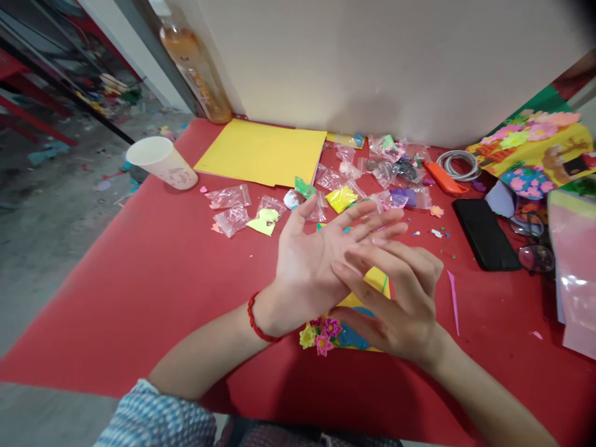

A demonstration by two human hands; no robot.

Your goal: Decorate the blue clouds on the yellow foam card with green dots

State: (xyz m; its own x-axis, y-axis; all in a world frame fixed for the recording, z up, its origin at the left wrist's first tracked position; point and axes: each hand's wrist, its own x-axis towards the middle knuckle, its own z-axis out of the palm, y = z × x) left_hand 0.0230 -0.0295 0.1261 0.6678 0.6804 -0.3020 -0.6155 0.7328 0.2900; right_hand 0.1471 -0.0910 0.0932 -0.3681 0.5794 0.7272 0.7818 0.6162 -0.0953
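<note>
My left hand point(311, 267) is held palm up over the middle of the red table point(139, 292), fingers stretched out, a red cord around its wrist. Nothing large lies on its palm. My right hand point(395, 298) hovers against it, fingers bent and apart, their tips at the left palm and fingers; anything tiny between them cannot be made out. Beneath both hands is a yellow card point(379, 282) with a blue shape point(356, 329). Pink, purple and yellow clay flowers point(322, 335) sit at its lower left, and the hands cover much of it.
Clay packets point(342, 198) and a yellow sheet point(265, 152) lie behind. A paper cup point(162, 162) and bottle point(198, 74) stand at the left. At the right are a phone point(485, 234), glasses point(535, 257), an orange comb-like object point(446, 179) and a pink tool point(453, 303).
</note>
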